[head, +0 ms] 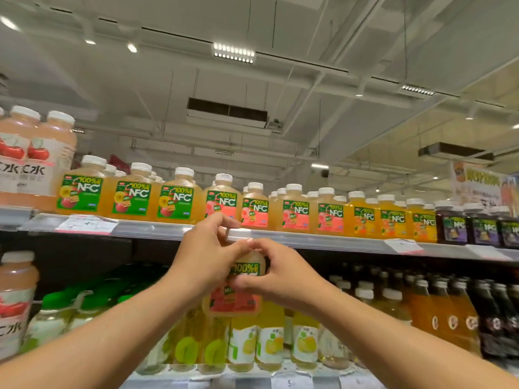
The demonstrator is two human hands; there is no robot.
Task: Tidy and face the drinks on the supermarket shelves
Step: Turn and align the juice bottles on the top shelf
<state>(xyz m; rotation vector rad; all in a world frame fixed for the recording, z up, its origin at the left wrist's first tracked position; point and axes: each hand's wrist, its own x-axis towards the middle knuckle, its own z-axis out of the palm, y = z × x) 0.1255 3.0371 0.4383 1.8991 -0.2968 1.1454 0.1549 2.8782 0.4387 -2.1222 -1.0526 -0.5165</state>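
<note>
Both hands hold one peach juice bottle [236,293] up in front of the top shelf's front rail [309,242], its white cap [238,234] level with that rail and its pink-and-green label facing the camera. The left hand [205,256] grips the bottle's left side, thumb and fingers [224,220] curled round near the cap. The right hand [278,273] grips it from the right — fingers wrapped across the label, thumb near the neck.

Just above the rail stands the row of NFC bottles [292,211]: yellow apple-labelled ones to the left of the held bottle, pink peach-labelled ones directly behind and to its right, then orange ones, then dark purple ones [483,228] furthest right. A white price tag [87,224] sits on the rail well to the left.

Below the rail, the lower shelf carries pale green-labelled bottles [269,341] under the held bottle — and dark bottles further right.
</note>
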